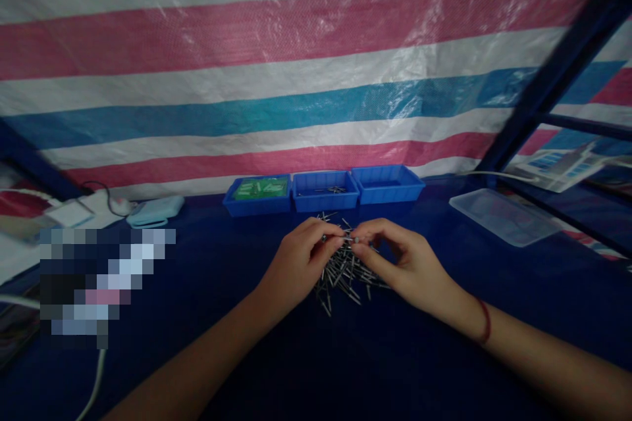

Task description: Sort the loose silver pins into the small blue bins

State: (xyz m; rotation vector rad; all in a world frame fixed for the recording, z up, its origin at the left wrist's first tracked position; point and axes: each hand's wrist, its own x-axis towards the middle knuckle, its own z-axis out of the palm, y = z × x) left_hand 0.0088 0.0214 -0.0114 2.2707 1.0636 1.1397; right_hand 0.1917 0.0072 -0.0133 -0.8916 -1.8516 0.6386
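Between my two hands is one thin metal pop rivet (348, 239), lying roughly level above the table. The thumb and forefinger of my left hand (299, 256) are pinched at its left end. At the other end, the fingertips of my right hand (412, 263) close on it too, beside a small grey part. Right under both hands a loose pile of pop rivets (343, 276) spreads over the dark blue table (316, 368), partly hidden by my fingers. Just behind the pile, a blue bin (324, 201) holds a few similar rivets.
Another blue bin (257, 205) with green packets (261, 188) stands left of the middle one, and a third blue bin (392, 194) to its right. A clear plastic lid (503, 216) lies at right. A light blue case (155, 210) and cables are at left. Striped sheeting (296, 99) hangs behind.
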